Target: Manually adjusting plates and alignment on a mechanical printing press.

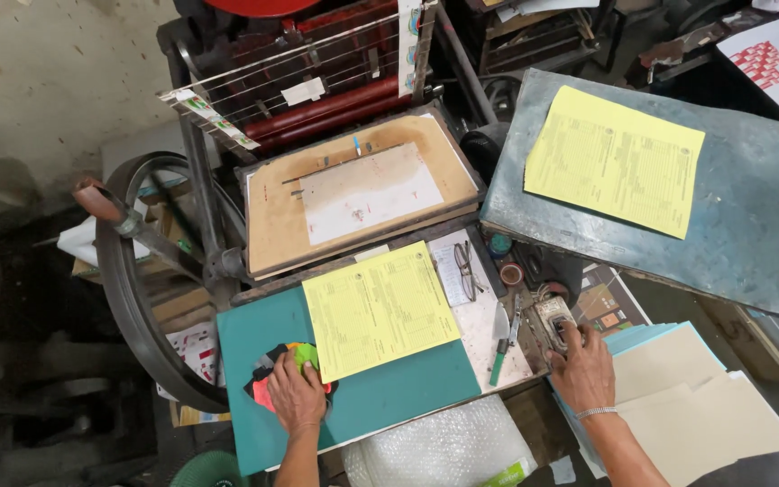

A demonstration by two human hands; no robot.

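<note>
Resting flat with fingers spread, the left hand (297,394) presses down on a small fan of coloured card pieces (274,368), pink, green, orange and black, which lie on a teal board (389,397); the palm covers most of them, so their number cannot be told, and nothing is pinched between the fingers. Just beyond those fingertips a yellow printed sheet (379,308) lies on the same board. The right hand (582,368) is curled over a small metal device (554,318) at the edge of the bench, fingers bent on its top; it seems to hold it, though the fingers hide how firmly. A bracelet (595,412) circles that wrist. Left of this hand lie a green-handled tool (500,347) and a pair of spectacles (466,271). Below the wrist a stack of cream sheets (705,406) spreads out, partly covered by the forearm. Beyond both hands stands a printing press (353,194), its top cut off by the frame.
</note>
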